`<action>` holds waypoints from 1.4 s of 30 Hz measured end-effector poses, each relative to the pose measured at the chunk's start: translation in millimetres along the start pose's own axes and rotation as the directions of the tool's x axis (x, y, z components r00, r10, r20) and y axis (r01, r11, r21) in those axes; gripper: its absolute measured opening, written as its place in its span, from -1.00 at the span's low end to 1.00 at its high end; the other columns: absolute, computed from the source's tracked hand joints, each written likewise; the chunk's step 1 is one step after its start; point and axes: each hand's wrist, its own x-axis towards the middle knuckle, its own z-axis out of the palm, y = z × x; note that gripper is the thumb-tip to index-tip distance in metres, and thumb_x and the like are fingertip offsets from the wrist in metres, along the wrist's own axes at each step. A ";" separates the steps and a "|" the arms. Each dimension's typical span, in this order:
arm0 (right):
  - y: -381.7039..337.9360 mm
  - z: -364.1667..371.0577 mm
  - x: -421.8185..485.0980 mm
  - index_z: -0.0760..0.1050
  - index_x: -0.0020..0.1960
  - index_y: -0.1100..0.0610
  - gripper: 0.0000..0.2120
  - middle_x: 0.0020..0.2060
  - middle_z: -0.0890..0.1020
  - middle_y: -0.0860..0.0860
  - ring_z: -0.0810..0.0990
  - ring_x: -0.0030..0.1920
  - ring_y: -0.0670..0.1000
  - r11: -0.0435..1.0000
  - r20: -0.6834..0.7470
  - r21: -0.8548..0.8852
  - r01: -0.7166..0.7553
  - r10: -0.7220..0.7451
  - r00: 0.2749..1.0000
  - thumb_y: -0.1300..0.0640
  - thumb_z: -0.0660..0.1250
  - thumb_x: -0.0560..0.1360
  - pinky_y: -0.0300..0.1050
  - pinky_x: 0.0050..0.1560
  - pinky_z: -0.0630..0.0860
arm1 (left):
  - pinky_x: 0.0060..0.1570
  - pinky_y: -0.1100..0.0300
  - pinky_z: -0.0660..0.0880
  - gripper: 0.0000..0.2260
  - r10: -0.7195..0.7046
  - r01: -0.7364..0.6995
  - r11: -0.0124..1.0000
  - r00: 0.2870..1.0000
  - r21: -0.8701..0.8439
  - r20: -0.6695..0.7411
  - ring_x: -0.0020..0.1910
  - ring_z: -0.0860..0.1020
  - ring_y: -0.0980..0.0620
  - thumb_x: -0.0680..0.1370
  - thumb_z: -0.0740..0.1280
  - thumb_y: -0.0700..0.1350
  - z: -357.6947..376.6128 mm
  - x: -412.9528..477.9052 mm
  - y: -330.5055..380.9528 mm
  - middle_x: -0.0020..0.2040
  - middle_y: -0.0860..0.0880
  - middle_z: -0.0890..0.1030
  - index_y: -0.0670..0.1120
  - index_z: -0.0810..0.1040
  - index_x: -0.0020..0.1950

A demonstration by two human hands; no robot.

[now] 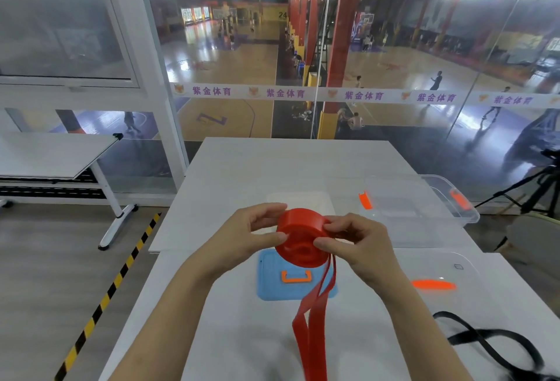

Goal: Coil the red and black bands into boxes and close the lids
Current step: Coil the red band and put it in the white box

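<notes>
While the red band is only part-wound, the coiling step looks to be in hand — both hands pinch the roll above the surface, left hand at its side, right hand at its face, tail hanging loose. Next, I'd guess, more turns before boxing. The black band lies untouched at right — the clear box beyond.

Red band, black band, blue lid, orange handle, white table
</notes>
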 end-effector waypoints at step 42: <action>19.6 8.7 -8.5 0.55 -0.02 -0.08 -0.52 -0.08 0.73 0.12 0.76 -0.03 0.16 0.993 -0.061 0.085 -0.078 0.083 0.995 0.35 0.68 0.31 0.10 0.16 0.70 | -0.04 0.13 0.69 -0.76 -0.013 -0.004 0.976 0.997 -0.220 -0.078 0.07 0.73 -0.01 0.55 0.51 -0.14 10.2 -0.8 -6.4 0.08 -0.03 0.74 -0.08 0.63 0.19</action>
